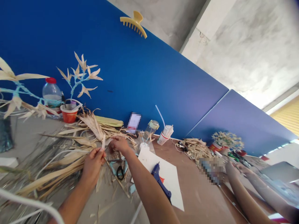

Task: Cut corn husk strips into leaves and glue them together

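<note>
My left hand [94,163] pinches a small pale pointed piece of corn husk [103,142] between thumb and fingers, its tip upward. Close beside it, my right hand [120,144] is closed with its fingers drawn together. A pale sliver shows near its fingertips, but what they grip is too small to make out. Below the hands lie scissors [120,173] with black handles, among light-blue scraps and husk bits. Dry corn husks [70,161] are heaped around my left forearm. To the right of my right forearm, a blue glue gun [161,180] rests on white paper [174,177].
Husk flowers on blue stems [78,77] stand in a red-and-white cup [69,113] at the back left, near a red-capped bottle [51,93]. A phone [134,122], a jar [150,127] and a cup with straw [165,134] line the blue partition [140,71]. Another person's hands [231,171] are at right.
</note>
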The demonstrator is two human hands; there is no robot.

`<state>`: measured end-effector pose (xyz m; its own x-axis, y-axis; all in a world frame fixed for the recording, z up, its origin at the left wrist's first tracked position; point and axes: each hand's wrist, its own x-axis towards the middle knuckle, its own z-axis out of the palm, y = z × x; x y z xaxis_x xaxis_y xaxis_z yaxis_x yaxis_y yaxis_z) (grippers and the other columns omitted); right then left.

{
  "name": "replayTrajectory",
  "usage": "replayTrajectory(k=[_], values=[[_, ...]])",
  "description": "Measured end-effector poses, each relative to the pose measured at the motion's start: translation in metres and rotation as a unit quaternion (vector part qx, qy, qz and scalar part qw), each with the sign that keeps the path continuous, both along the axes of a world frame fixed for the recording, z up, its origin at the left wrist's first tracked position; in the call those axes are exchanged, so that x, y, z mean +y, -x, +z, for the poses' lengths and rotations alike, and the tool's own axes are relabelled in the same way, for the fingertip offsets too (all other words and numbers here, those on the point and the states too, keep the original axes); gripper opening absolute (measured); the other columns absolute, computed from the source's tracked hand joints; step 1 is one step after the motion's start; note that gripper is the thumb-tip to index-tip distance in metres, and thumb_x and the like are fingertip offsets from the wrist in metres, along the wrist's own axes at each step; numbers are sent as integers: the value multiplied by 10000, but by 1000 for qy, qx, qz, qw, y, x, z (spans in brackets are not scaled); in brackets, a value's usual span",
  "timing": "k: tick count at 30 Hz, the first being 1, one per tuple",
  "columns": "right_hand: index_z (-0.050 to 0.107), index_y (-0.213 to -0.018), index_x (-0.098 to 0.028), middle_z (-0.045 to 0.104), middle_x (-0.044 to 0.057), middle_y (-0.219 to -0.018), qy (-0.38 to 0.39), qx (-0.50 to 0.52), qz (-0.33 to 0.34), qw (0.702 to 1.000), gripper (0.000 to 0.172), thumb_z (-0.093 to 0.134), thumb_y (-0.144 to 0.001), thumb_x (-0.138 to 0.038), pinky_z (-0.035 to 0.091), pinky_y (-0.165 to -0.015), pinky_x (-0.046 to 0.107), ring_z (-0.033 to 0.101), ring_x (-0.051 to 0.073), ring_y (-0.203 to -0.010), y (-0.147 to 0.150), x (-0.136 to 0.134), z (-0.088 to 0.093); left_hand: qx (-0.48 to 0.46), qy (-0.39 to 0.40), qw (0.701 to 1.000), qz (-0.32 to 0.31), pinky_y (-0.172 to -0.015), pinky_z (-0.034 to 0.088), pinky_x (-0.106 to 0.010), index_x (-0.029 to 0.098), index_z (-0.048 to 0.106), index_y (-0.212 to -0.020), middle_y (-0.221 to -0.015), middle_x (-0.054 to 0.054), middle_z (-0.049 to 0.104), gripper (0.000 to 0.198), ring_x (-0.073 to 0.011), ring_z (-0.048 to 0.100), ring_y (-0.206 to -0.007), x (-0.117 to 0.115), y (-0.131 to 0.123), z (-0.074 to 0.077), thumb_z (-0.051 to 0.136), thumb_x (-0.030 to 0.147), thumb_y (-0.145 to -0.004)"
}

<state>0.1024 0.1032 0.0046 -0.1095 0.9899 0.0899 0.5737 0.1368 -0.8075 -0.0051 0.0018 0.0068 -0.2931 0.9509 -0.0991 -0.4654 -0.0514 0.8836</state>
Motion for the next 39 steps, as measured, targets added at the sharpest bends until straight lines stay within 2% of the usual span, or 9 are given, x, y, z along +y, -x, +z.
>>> replayTrajectory(k=[2, 7, 12, 16, 22, 29, 31, 34, 39], values=[[724, -873, -195, 682, -20, -660, -4, 20, -2, 1000, 231, 542, -746, -129, 508, -620, 265, 617, 144, -574, 0, 0, 3, 4, 4, 1000, -5, -426, 282, -217, 179, 570, -680, -560, 48, 530, 370, -63, 365, -434, 0, 1, 0, 775, 469, -577], [670, -702, -188, 700, 10, -761, -50, 60, -40, 996, 238, 470, -677, -62, 487, -796, 293, 638, 165, -780, -20, -9, 15, -2, -1, 1000, 4, -428, 275, -211, 181, 578, -700, -559, 49, 529, 337, -68, 373, -448, 1, -1, -3, 762, 446, -605], [609, -845, -179, 668, 2, -689, -56, 113, -88, 988, 272, 376, -731, -100, 472, -594, 246, 563, 126, -561, -49, -16, 29, -4, 2, 1000, 6, -431, 281, -214, 183, 582, -698, -558, 50, 523, 327, -75, 380, -453, 0, -2, -2, 756, 444, -608], [569, -903, -170, 670, 1, -707, -48, 133, -96, 985, 229, 390, -763, -148, 431, -514, 220, 508, 101, -477, -67, -24, 35, 0, -8, 1000, -6, -433, 272, -218, 180, 575, -681, -577, 51, 525, 341, -65, 367, -446, -2, -3, -2, 754, 462, -611], [569, -687, -191, 518, -53, -481, -30, 92, -105, 990, 157, 464, -790, -245, 351, -455, 212, 427, 103, -417, -83, -30, 29, 9, -9, 1000, 0, -424, 270, -208, 171, 572, -688, -565, 55, 519, 347, -63, 364, -440, 1, -5, -9, 737, 467, -614], [515, -547, -205, 475, -27, -455, -22, 4, -122, 992, 387, 400, -890, -343, 376, -467, 232, 465, 128, -447, -93, -26, 20, 21, -2, 1000, -10, -422, 262, -204, 169, 568, -689, -563, 56, 514, 367, -61, 366, -435, 2, -5, -11, 736, 483, -602], [539, -544, -198, 523, -18, -483, -22, -30, -112, 993, 349, 464, -864, -313, 419, -515, 237, 518, 137, -496, -93, -25, 18, 25, -3, 1000, -9, -423, 266, -201, 168, 567, -680, -566, 54, 514, 361, -61, 371, -439, 2, -5, -12, 727, 484, -614], [636, -636, -185, 650, -11, -626, -25, -86, -85, 992, 169, 534, -757, -126, 474, -638, 236, 614, 147, -648, -91, -21, 14, 23, -6, 1000, -6, -421, 267, -195, 167, 569, -675, -563, 52, 516, 360, -62, 375, -443, 3, -6, -15, 727, 485, -617], [716, -898, -181, 732, 51, -966, -47, -169, -59, 983, 334, 484, -721, -19, 498, -837, 290, 660, 193, -927, -77, -12, 8, 9, -8, 1000, -6, -405, 259, -189, 165, 582, -692, -549, 51, 525, 376, -59, 372, -429, 5, -6, -19, 751, 484, -586]])
